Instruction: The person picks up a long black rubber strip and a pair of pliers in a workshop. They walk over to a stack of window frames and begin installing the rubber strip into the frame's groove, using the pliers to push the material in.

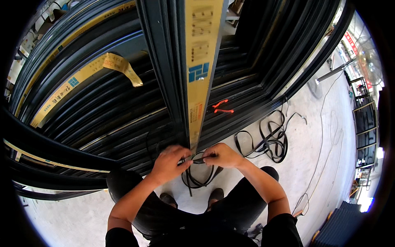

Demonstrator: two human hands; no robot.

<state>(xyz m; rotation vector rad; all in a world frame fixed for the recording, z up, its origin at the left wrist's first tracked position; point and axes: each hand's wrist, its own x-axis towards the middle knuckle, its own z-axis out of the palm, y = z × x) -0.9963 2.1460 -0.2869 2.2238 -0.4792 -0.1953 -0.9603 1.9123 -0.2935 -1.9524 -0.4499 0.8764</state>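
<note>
My left hand [169, 164] is closed, thumb and fingers pinching a black rubber strip [199, 161] just in front of the upright dark frame bar [168, 61]. Close to its right, my right hand [223, 156] grips the same strip between thumb and fingertips. Loops of the strip hang below my hands, between my knees and above my shoes. Yellow protective tape [199, 92] with a blue mark runs down the bar and ends near my fingers. The strip's exact seat against the bar is hidden by my fingers.
Stacked dark frames [119, 111] fill the left and far side, one with a peeling yellow tape [123, 68]. Red ties [222, 108] lie on the frames. A coil of black strip [273, 140] rests on the pale floor to the right. Beyond stands a fan [367, 61].
</note>
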